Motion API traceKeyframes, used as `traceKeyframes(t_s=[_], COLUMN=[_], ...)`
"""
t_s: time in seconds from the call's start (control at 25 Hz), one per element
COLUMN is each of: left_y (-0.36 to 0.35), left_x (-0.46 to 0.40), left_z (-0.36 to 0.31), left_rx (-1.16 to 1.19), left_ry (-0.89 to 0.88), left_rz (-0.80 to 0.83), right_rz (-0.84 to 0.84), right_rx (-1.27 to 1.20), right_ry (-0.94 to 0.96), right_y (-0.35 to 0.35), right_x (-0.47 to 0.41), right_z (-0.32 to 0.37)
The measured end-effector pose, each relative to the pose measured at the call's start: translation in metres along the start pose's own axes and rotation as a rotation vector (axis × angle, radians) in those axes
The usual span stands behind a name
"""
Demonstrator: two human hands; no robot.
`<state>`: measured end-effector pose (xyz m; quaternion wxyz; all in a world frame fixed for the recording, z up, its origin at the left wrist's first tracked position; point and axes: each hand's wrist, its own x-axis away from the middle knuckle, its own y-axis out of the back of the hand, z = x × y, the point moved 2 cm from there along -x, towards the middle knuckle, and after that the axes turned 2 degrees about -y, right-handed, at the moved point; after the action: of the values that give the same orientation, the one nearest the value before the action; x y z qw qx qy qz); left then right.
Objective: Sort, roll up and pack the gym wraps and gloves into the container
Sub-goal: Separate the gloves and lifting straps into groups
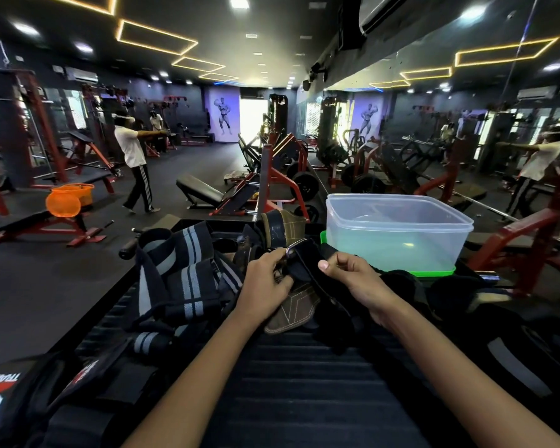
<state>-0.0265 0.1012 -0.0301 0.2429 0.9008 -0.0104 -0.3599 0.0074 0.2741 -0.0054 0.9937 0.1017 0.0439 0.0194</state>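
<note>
On the bench, two hands on one strap, beside one container

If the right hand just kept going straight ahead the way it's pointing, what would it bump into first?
Probably the clear plastic container: the right hand, gripping a black strap, points up and away toward its near wall, though depth is hard to judge.

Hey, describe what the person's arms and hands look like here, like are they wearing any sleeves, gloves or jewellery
Both forearms are bare up to the bottom edge of the picture, so no sleeves show. The left hand and the right hand wear no gloves, and no rings, watch or wristbands can be seen. The right thumb's nail looks short and unpainted.
</note>
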Motion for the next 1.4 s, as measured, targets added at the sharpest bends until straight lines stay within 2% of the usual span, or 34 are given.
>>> traceKeyframes(t_s=[0.12,0.28,0.6,1.0,1.24,1.4], left_y=[-0.002,-0.003,-0.013,-0.02,-0.016,-0.015], left_x=[0.002,0.006,0.005,0.003,0.006,0.006], left_z=[-0.002,-0.005,-0.007,-0.003,-0.018,-0.009], left_rx=[-0.058,-0.095,-0.006,0.306,0.255,0.089], left_ry=[-0.038,-0.042,0.013,0.332,0.137,0.068], left_rz=[0.027,0.102,0.058,-0.129,-0.074,-0.027], right_rz=[-0.04,-0.001,-0.072,-0.001,-0.13,-0.078], right_rx=[-0.081,-0.085,-0.072,-0.082,-0.182,-0.096], right_ry=[0.066,0.063,0.005,-0.189,-0.154,-0.078], right_y=[0.002,0.008,0.017,0.02,0.017,0.01], right_x=[-0.002,-0.001,0.0,0.003,0.0,-0.001], right_z=[0.0,0.006,0.015,0.017,0.014,0.005])
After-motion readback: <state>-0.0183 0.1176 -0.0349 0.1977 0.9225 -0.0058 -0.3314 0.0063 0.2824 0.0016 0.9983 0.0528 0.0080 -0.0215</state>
